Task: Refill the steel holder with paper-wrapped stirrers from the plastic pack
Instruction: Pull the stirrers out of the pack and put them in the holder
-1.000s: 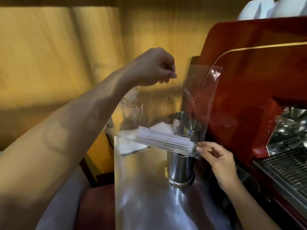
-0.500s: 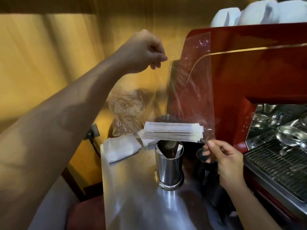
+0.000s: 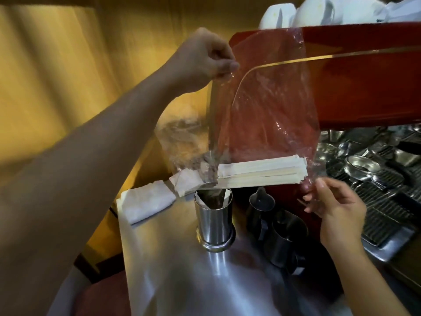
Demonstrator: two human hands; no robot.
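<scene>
A clear plastic pack (image 3: pixel 268 115) hangs in the air above the counter. My left hand (image 3: pixel 205 58) pinches its top left corner high up. My right hand (image 3: pixel 335 201) pinches its lower right corner. A bundle of paper-wrapped stirrers (image 3: pixel 262 172) lies flat along the bottom of the pack, just above the steel holder (image 3: pixel 214 220). The holder stands upright on the steel counter (image 3: pixel 182 281), with a few paper wrappers showing at its rim.
A red espresso machine (image 3: pixel 364 83) fills the right side, with white cups (image 3: pixel 319 10) on top and a drip grate (image 3: pixel 387 201) below. Two steel pitchers (image 3: pixel 282 236) stand right of the holder. Folded white cloths (image 3: pixel 148 201) lie at the counter's back left edge.
The pack has been lifted higher and held more upright. The stirrer bundle inside has shifted right and now sits just above the holder. My right hand moved a little right.
</scene>
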